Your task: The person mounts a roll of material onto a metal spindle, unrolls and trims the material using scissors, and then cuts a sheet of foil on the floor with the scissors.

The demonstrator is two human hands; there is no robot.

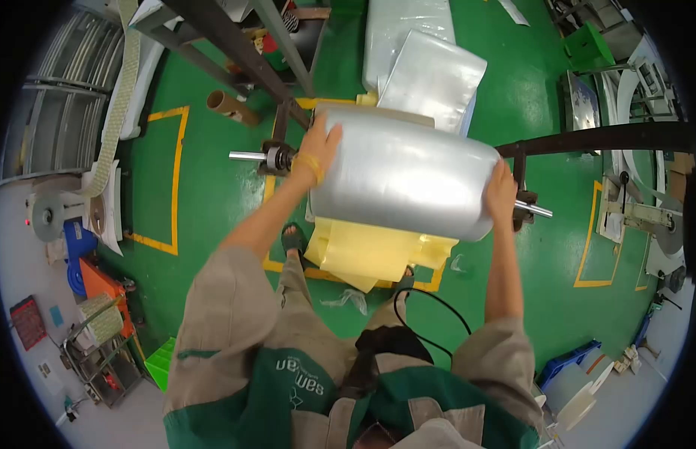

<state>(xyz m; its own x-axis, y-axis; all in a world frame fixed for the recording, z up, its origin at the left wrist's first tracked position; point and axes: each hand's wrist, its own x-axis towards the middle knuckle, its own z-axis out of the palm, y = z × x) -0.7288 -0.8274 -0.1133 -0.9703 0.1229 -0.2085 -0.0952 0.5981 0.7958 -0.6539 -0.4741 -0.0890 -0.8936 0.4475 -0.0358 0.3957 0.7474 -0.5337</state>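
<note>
A large roll of silver film (404, 176) sits on a metal shaft (247, 156) between two dark posts. My left hand (316, 153), with a yellow band around the wrist, grips the roll's left end, thumb on its silver face. At the opposite end my right hand (502, 193) is closed over the edge, its fingertips partly hidden. Yellow sheets (363, 251) lie on the floor just below the roll. The shaft's other end (535, 209) sticks out past my right hand.
Dark frame beams (602, 141) flank the roll. Behind it lie silver sheets (432, 78) on the green floor. A cardboard tube (232, 107) stands at the left. A black cable (441, 299) loops near my feet, and an orange pallet jack (104, 295) is far left.
</note>
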